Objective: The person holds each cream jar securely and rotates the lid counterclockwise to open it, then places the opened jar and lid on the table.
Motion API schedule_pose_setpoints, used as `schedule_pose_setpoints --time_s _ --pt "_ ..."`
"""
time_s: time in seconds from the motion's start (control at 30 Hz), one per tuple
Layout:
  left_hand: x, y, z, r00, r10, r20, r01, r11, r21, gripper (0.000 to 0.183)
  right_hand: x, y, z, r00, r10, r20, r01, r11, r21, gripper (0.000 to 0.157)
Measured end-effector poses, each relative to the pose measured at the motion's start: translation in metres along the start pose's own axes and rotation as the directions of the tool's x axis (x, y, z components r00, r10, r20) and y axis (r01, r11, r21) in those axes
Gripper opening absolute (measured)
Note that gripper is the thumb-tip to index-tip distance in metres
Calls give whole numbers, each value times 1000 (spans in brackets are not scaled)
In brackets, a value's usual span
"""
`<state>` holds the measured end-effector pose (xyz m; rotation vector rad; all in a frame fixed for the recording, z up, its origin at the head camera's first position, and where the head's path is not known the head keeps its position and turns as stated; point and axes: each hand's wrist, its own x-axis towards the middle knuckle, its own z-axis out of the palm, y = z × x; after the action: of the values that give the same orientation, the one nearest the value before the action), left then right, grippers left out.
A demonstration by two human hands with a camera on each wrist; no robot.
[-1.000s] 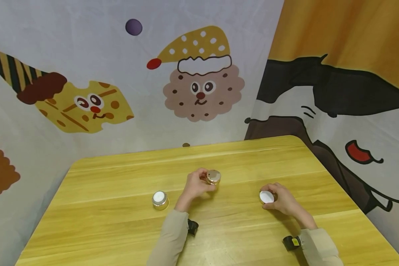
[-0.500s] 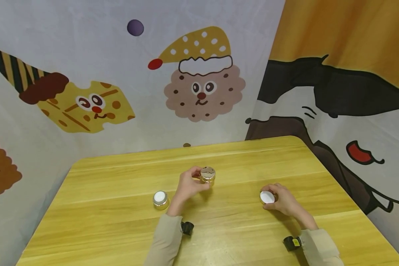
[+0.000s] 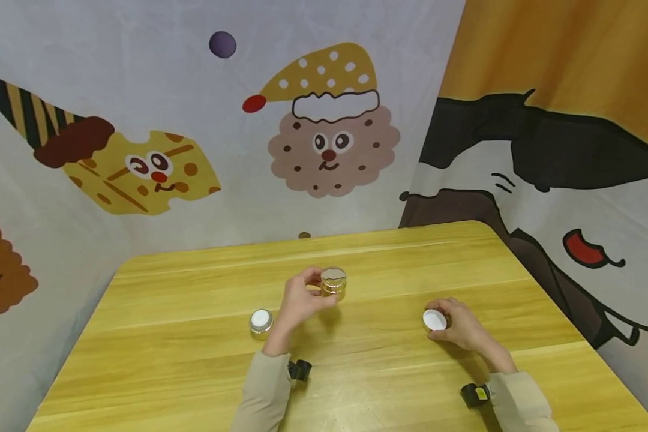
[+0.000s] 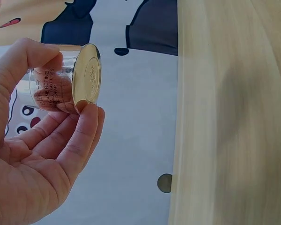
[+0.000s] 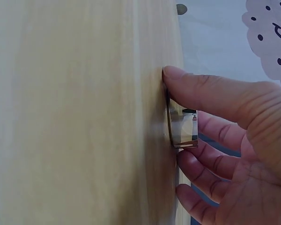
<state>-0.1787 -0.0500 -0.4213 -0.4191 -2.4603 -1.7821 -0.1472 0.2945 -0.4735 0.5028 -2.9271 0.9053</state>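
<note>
As I look in through the head camera, the gold jar (image 3: 333,284) is up off the table (image 3: 378,366), upright, pinched between the thumb and fingers of the left hand (image 3: 299,301). My left wrist view shows dark lettering on its shiny side and a gap between its gold base and the wood.

Well apart from it, the right hand (image 3: 461,327) pinches a round lid (image 3: 435,320), white inside facing up; my right wrist view puts it close to the tabletop, though I cannot tell whether they touch.

Near the left forearm I see a second jar (image 3: 261,324) standing on the table, gold below and white on top. Beige sleeves (image 3: 261,384) cover both forearms, with a black device (image 3: 300,370) at each wrist.

Past the table's far edge, I make out a pale backdrop (image 3: 237,222) printed with a cheese wedge (image 3: 178,162) and a pink biscuit (image 3: 332,171) in a spotted hat.
</note>
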Motion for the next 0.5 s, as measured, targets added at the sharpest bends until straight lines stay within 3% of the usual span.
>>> schedule_pose_setpoints --time_s 0.27,0.5 --pt "-2 3 -3 1000 -26 1 26 1000 -9 46 0 -3 0 1000 3 4 -3 1000 -5 58" --pt "-3 5 -4 1000 -27 -3 27 1000 -16 46 4 -9 1 998 -28 -59 30 999 35 48"
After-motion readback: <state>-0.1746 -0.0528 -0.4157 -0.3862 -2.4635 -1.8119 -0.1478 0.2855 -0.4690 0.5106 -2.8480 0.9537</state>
